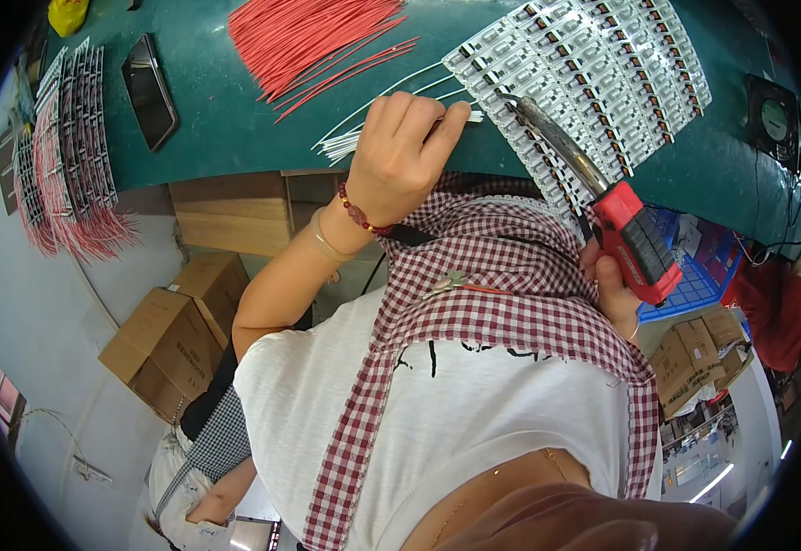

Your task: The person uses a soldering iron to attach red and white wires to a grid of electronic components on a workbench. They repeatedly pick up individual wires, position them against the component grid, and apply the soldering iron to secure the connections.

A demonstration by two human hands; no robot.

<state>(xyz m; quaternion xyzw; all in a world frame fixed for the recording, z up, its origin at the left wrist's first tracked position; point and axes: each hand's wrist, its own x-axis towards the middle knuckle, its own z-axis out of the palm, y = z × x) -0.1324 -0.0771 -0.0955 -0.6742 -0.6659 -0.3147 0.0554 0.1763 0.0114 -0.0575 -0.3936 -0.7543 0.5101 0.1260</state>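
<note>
My left hand (400, 151) is closed around a bundle of white wires (341, 145) above the green table. Two single white wires run from near the bundle to the left edge of a panel of small circuit boards (593, 78). My right hand (610, 289) grips a soldering iron with a red and black handle (637, 241), which hides part of the fingers. Its metal tip (522, 103) is at the panel's left part; I cannot tell whether it touches. A pile of loose red wires (304, 37) lies beyond my left hand.
On the green table (208, 129) a black phone (151, 92) lies left. Wired board panels (74, 138) hang over the left edge. A black square device (773, 119) sits at the right. Below are a blue crate (694, 289) and cardboard boxes (166, 344). Another person's arm (224, 491) shows lower left.
</note>
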